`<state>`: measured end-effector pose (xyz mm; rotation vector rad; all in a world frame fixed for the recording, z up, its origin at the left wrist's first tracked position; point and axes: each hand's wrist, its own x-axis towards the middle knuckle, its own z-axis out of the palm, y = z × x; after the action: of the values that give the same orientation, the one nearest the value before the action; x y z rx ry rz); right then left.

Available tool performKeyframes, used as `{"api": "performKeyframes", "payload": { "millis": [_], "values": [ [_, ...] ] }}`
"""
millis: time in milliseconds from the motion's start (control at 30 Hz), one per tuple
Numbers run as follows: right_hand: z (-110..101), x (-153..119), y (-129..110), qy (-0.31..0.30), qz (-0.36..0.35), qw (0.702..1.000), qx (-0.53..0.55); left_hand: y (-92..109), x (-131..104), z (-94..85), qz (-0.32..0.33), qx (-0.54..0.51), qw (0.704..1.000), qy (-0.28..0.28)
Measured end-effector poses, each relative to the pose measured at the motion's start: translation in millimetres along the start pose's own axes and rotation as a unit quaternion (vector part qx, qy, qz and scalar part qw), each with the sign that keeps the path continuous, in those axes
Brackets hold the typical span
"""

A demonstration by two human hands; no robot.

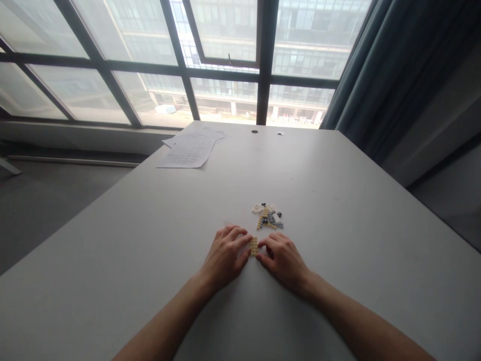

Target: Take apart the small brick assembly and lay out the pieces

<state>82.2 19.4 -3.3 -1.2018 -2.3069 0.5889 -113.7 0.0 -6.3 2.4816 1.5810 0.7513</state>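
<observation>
A small tan studded plate (254, 246) lies on the white table between my two hands. My left hand (228, 254) rests at its left side, with the index fingertip and thumb tip at the plate's edge. On the right, my right hand (281, 256) has its fingers curled and spread a little, with thumb and index tip close to the plate's right edge. Whether these fingertips press on it is hard to tell. Just beyond the hands sits a small pile of toy bricks (265, 215) in tan, white, grey and black.
Printed paper sheets (188, 150) lie at the far left of the white table (338, 210). Two round holes or caps are near the far edge. Beyond stand large windows (225, 95), with a dark blue curtain (361, 75) at the right.
</observation>
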Motion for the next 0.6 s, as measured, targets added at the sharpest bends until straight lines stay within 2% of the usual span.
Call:
{"api": "performKeyframes", "payload": {
  "millis": [267,367,467,533,600],
  "values": [
    [1.0,-1.1,1.7,0.019,-0.005,1.000,0.003,-0.2,0.8,-0.4,-0.004,-0.016,1.000,-0.002],
    [1.1,1.2,5.1,0.080,0.001,0.996,0.030,-1.4,0.0,-0.1,-0.010,-0.023,1.000,0.011],
    [1.2,5.4,10.3,0.149,0.041,0.985,0.076,-1.4,2.1,0.9,-0.030,-0.023,0.999,0.026],
    [1.4,7.6,13.2,0.174,0.075,0.976,0.105,0.3,8.4,1.4,-0.058,-0.018,0.998,0.031],
    [1.4,8.6,14.7,0.187,0.096,0.970,0.126,3.4,19.6,1.5,-0.097,-0.005,0.995,0.012]
  ]
}}
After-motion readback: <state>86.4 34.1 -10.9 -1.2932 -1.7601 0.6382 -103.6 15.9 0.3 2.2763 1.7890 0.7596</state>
